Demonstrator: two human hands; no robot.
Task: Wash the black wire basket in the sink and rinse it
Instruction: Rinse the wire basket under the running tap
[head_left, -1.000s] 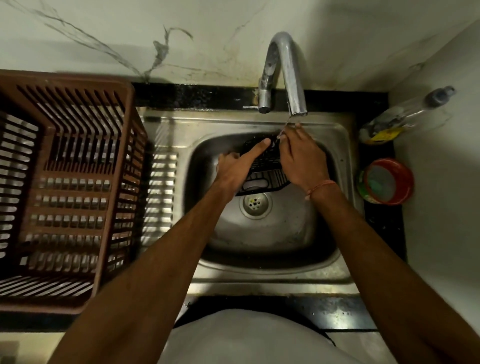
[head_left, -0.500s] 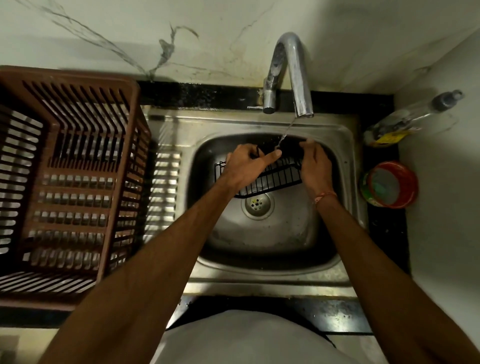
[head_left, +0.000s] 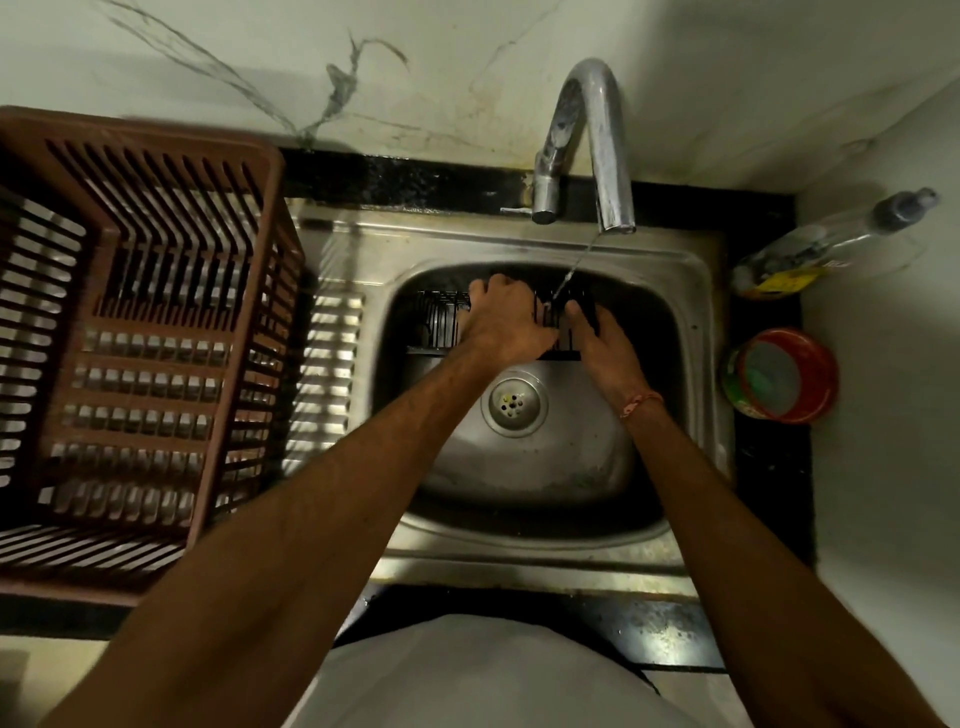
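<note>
Both hands, left hand (head_left: 501, 325) and right hand (head_left: 605, 345), grasp the black wire basket (head_left: 441, 325) under the tap stream (head_left: 571, 270) so water rinses it.

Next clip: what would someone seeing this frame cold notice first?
Two bare forearms reach into the steel sink, where the left hand and right hand hold a black wire basket at the back of the basin under a thin stream from the chrome tap. A big brown slatted plastic crate fills the left side, over the draining board.
</note>
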